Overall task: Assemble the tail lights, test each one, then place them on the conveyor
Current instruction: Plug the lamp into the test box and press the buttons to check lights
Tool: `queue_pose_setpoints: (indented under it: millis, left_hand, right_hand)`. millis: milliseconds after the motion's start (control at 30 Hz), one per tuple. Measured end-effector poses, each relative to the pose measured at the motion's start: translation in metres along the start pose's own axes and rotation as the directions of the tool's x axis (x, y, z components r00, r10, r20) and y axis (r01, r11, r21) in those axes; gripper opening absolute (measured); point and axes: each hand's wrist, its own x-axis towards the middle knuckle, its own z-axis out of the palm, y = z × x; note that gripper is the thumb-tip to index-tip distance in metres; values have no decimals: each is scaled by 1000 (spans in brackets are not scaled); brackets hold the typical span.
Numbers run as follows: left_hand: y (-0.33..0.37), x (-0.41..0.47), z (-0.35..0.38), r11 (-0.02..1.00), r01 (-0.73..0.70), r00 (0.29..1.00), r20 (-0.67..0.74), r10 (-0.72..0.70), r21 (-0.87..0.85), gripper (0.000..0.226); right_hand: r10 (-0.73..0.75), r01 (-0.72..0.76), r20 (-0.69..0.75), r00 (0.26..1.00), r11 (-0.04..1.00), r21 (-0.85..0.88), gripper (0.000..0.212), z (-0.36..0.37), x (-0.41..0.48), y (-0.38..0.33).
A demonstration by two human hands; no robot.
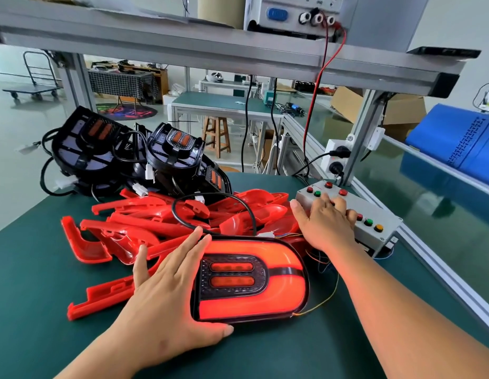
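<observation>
An assembled tail light (254, 277) lies face up on the green bench and glows red, its outer ring and two inner bars lit. My left hand (169, 294) rests flat against its left edge, fingers straight, thumb under its near edge. My right hand (325, 222) lies on the grey test box (374, 222), fingers spread over its buttons. Thin wires run from the lamp's right side toward the box. Behind the lamp is a pile of red lens covers (145, 228) and, further back, several black lamp housings (134, 157).
A green conveyor belt (429, 192) runs along the right behind an aluminium rail. A power supply (295, 15) sits on the overhead shelf, red and black leads hanging down. A blue mat (456, 138) lies at the far right. A black cable loops over the red covers.
</observation>
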Motion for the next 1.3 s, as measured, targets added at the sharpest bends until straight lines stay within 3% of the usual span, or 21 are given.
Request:
queue_pose_setpoints:
  millis: [500, 700, 1000, 1300]
  left_hand:
    - [1, -3, 0, 1000, -3, 1000, -9, 3, -4, 122]
    - [1, -2, 1, 1000, -3, 1000, -15, 3, 8, 122]
    - [-1, -2, 4, 1000, -15, 999, -33, 15, -1, 123]
    - [-3, -2, 6, 1000, -17, 999, -33, 17, -15, 123]
  right_hand:
    - [5, -5, 14, 1000, 1000, 14, 94, -4, -3, -1]
    - [18, -13, -47, 999, 995, 98, 94, -17, -14, 11]
    - [110, -112, -43, 993, 993, -43, 91, -9, -56, 47]
    - [139, -141, -44, 989, 989, -42, 103, -2, -62, 50]
